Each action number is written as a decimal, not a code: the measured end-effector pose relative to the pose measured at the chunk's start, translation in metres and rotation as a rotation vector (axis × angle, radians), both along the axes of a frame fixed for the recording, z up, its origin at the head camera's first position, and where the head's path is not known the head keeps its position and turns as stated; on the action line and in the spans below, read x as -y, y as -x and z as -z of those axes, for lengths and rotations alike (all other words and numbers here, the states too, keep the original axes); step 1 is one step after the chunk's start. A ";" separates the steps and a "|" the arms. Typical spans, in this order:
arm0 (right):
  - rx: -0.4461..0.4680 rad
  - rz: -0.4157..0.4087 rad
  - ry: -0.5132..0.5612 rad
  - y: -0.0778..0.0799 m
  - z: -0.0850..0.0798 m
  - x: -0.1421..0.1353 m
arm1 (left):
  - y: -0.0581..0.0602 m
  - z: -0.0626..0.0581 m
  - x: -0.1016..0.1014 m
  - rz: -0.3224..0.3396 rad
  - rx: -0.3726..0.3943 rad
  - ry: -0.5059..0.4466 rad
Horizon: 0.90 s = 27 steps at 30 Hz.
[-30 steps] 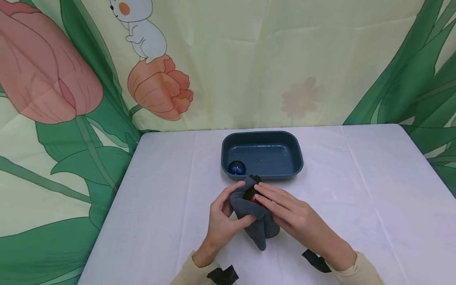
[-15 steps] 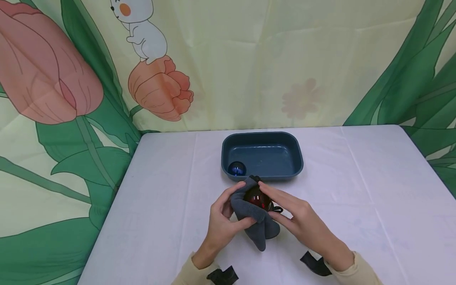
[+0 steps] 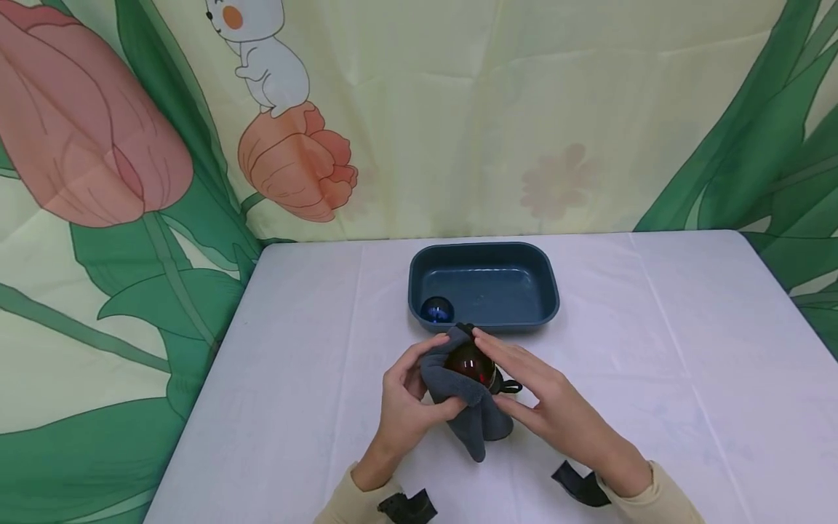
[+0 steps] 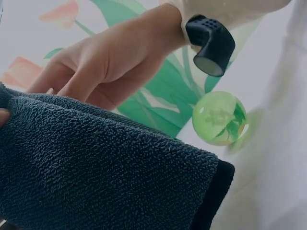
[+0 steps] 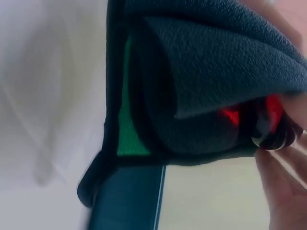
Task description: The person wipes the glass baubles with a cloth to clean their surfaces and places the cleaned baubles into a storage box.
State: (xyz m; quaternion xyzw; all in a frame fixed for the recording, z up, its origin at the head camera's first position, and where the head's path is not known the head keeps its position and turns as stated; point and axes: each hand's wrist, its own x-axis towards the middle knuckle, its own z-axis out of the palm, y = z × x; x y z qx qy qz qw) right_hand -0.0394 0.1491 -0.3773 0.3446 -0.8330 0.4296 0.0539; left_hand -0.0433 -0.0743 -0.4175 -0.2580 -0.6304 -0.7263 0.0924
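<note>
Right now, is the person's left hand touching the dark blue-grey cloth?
Touching. The head view shows the left hand with its thumb over a fold of the dark blue-grey cloth and a fingertip on its far end.

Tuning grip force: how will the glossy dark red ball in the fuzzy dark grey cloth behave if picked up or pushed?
The dark red ball looks round, so it would probably roll if pushed on the flat, white-covered table. Its sharp highlights suggest a smooth shell that may slip if gripped bare; the fuzzy dark grey cloth partly round it likely adds grip.
</note>
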 end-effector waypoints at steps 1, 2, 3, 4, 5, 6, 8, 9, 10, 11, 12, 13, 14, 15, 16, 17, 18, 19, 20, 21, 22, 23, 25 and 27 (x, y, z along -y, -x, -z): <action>-0.027 -0.014 -0.013 0.000 0.000 0.000 | 0.000 0.000 0.000 0.000 0.002 -0.002; -0.058 -0.027 -0.030 0.001 0.000 0.000 | 0.000 0.000 0.001 -0.001 0.004 -0.004; -0.099 -0.039 -0.040 0.001 0.001 0.000 | 0.000 0.000 0.001 -0.001 0.004 -0.006; -0.131 -0.048 -0.045 0.002 0.001 0.000 | 0.000 0.000 0.001 0.000 0.004 -0.008; -0.169 -0.054 -0.048 0.003 0.002 0.000 | 0.000 0.000 0.000 0.001 0.004 -0.011; -0.206 -0.061 -0.042 0.003 0.003 0.000 | 0.000 0.000 0.000 0.001 0.004 -0.012; -0.264 -0.064 -0.030 0.005 0.004 0.001 | 0.000 0.001 0.000 0.001 0.002 -0.013; -0.279 -0.065 -0.018 0.005 0.005 0.001 | 0.000 0.001 0.000 0.000 0.002 -0.014; -0.282 -0.064 -0.011 0.005 0.005 0.001 | 0.000 0.001 -0.001 -0.001 0.002 -0.015; -0.281 -0.064 -0.005 0.006 0.005 0.001 | 0.000 0.002 -0.001 -0.005 0.002 -0.015; -0.277 -0.065 0.000 0.006 0.005 0.001 | 0.000 0.002 -0.001 -0.009 0.000 -0.014; -0.264 -0.062 -0.005 0.005 0.004 0.001 | -0.001 0.002 -0.001 -0.014 0.000 -0.014; -0.249 -0.057 -0.010 0.005 0.004 0.001 | -0.001 0.002 -0.001 -0.019 -0.001 -0.014; -0.232 -0.050 -0.015 0.005 0.004 0.001 | -0.001 0.002 -0.001 -0.022 -0.003 -0.014; -0.212 -0.039 -0.016 0.004 0.003 0.001 | -0.001 0.002 -0.001 -0.025 -0.005 -0.013; -0.184 -0.027 -0.008 0.004 0.002 0.001 | -0.001 0.002 -0.002 -0.024 -0.007 -0.011; -0.151 -0.010 0.006 0.003 0.002 0.001 | -0.001 0.002 -0.002 -0.021 -0.010 -0.011; -0.110 0.008 0.022 0.003 0.001 0.001 | 0.000 0.002 -0.002 -0.016 -0.012 -0.011; -0.074 0.026 0.040 0.003 0.001 0.001 | 0.000 0.002 -0.002 -0.011 -0.014 -0.010; -0.037 0.042 0.058 0.003 0.001 0.002 | 0.000 0.002 -0.002 -0.008 -0.016 -0.010; -0.002 0.056 0.076 0.002 0.000 0.002 | 0.000 0.002 -0.003 -0.005 -0.017 -0.011; 0.028 0.066 0.093 0.002 0.001 0.002 | 0.001 0.001 -0.003 -0.003 -0.017 -0.012; 0.060 0.075 0.098 0.002 0.001 0.003 | 0.001 0.001 -0.003 -0.006 -0.018 -0.013; 0.056 0.071 0.090 0.002 0.001 0.003 | 0.000 0.001 -0.003 -0.014 -0.018 -0.013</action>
